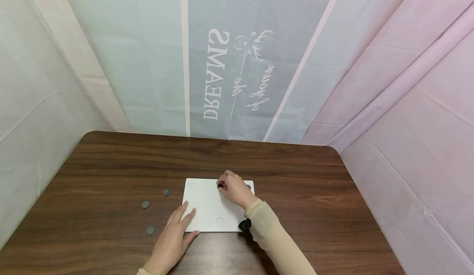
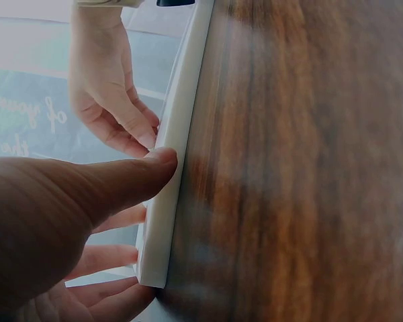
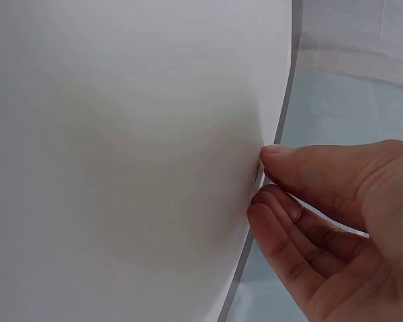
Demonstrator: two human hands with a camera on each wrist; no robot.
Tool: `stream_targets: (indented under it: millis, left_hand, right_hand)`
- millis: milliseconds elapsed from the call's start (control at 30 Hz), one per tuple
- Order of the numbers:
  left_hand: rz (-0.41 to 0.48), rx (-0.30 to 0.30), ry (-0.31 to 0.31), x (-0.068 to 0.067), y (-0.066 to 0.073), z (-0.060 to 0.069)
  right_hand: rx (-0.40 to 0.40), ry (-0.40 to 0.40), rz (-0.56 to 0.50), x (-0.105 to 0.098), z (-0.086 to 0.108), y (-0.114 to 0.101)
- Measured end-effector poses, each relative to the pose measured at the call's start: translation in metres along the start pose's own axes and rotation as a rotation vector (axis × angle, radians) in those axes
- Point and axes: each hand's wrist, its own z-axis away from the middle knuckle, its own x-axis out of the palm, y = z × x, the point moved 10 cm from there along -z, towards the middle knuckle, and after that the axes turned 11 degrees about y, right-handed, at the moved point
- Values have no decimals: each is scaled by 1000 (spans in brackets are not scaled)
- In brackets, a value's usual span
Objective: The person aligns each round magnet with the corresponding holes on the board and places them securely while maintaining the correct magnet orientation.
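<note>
A white rectangular board (image 1: 203, 205) lies on the table, with shallow round recesses on its face. My right hand (image 1: 234, 189) is over its far side, pinching a small dark disc (image 1: 220, 186) between thumb and fingers at the surface. In the right wrist view that disc shows only as a thin edge. Another dark disc (image 1: 249, 187) sits at the board's far right corner, partly behind the hand. My left hand (image 1: 172, 236) rests at the near left corner, fingers spread and fairly straight on the board, thumb (image 2: 131, 178) against its near edge.
Three loose grey discs lie on the brown wooden table (image 1: 314, 192) left of the board: a far one (image 1: 166, 192), a middle one (image 1: 145, 204) and a near one (image 1: 150, 230). Printed fabric (image 1: 229, 82) hangs behind the table. A black band (image 1: 245, 225) is at the right wrist.
</note>
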Motion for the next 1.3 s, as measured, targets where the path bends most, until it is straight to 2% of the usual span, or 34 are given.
stream_targets:
  millis: [367, 533, 1000, 1200, 1300]
  left_hand:
    - [4, -1, 0, 1, 0, 2]
    - [8, -13, -5, 1, -1, 2]
    - [9, -13, -11, 2, -2, 2]
    - [9, -7, 0, 0, -2, 0]
    - [12, -15, -15, 2, -1, 1]
  right_hand:
    - [29, -61, 2, -2, 13, 5]
    - [40, -85, -21, -12, 24, 9]
    - [54, -71, 45, -23, 41, 16]
    - [47, -40, 48, -31, 48, 18]
    - [46, -26, 56, -35, 53, 20]
